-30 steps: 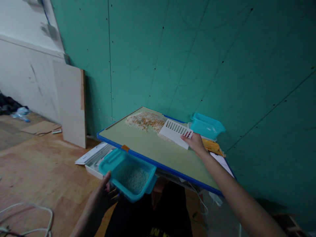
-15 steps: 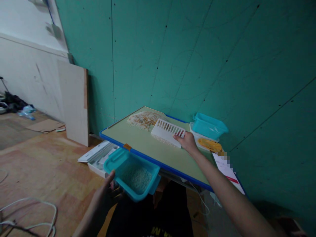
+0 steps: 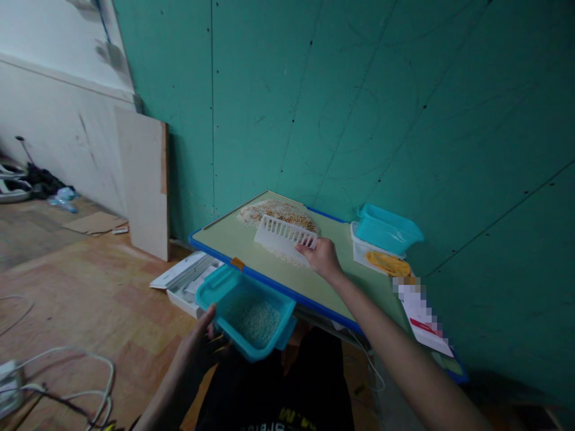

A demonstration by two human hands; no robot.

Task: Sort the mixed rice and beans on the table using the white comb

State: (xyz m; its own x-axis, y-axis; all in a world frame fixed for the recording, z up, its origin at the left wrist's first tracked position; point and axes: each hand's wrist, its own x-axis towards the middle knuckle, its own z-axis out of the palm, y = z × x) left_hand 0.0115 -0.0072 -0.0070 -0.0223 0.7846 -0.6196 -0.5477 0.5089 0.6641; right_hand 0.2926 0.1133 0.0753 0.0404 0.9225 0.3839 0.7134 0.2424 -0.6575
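My right hand [image 3: 324,257] is closed round the right end of a white plastic slotted plate [image 3: 282,239], which stands tilted on the tabletop. Small pale grains [image 3: 287,258] lie along its near edge. Beyond it spreads a heap of white grains mixed with yellow kernels [image 3: 281,212]. Below the table's front edge, a turquoise plastic bin [image 3: 215,287] has pale grains [image 3: 257,320] in its bottom. My left hand [image 3: 200,344] grips the bin's near left side, thumb by the rim and fingers partly hidden beneath.
The table [image 3: 345,293] has a blue edge and touches the green wall [image 3: 269,108]. At its right are another turquoise bin [image 3: 389,228] on a white tray, a yellow cloth-like item [image 3: 387,263] and a paper [image 3: 426,329]. An open white box [image 3: 182,299] and cables [image 3: 105,383] lie on the floor.
My right hand has moved the slotted plate left across the table, close to the front of the heap. My left hand stays at the bin. The view has shifted slightly.
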